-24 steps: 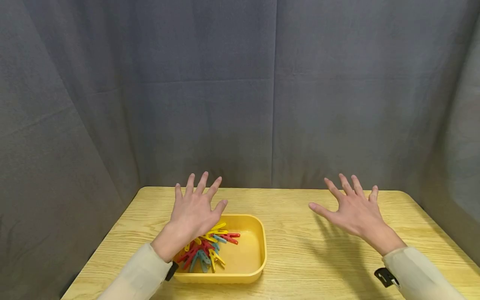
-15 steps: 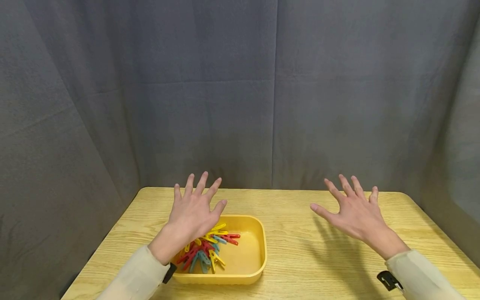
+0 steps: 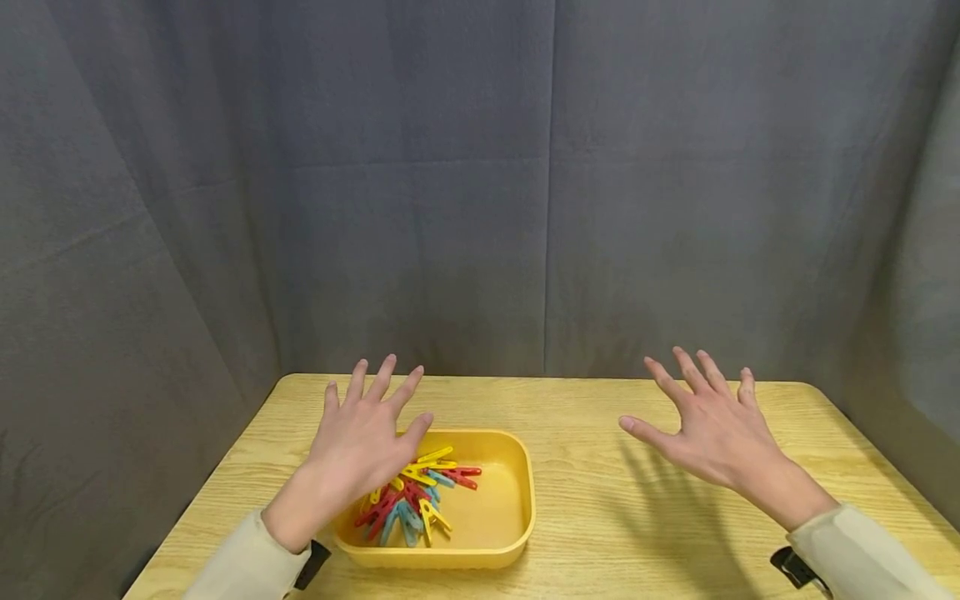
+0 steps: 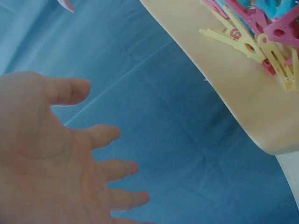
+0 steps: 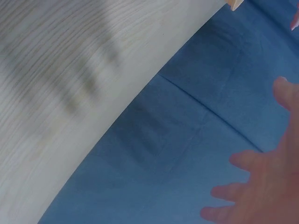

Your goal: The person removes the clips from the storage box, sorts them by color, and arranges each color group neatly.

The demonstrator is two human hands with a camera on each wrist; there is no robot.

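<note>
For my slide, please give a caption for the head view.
Two open hands, left hand and right hand, hover above yellow plastic tray of coloured clothespins.

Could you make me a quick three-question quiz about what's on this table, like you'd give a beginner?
1. True or false: the left hand grips a clothespin.
2. Which colours show among the clothespins in the yellow tray? A) red, yellow, blue B) green, white, black C) only red
3. Fill in: the right hand hovers with fingers spread above the bare wooden ____.

Key:
1. False. Its fingers are spread and hold nothing; it hovers over the tray's left end.
2. A.
3. table. It is off to the right of the tray, touching nothing.
</note>
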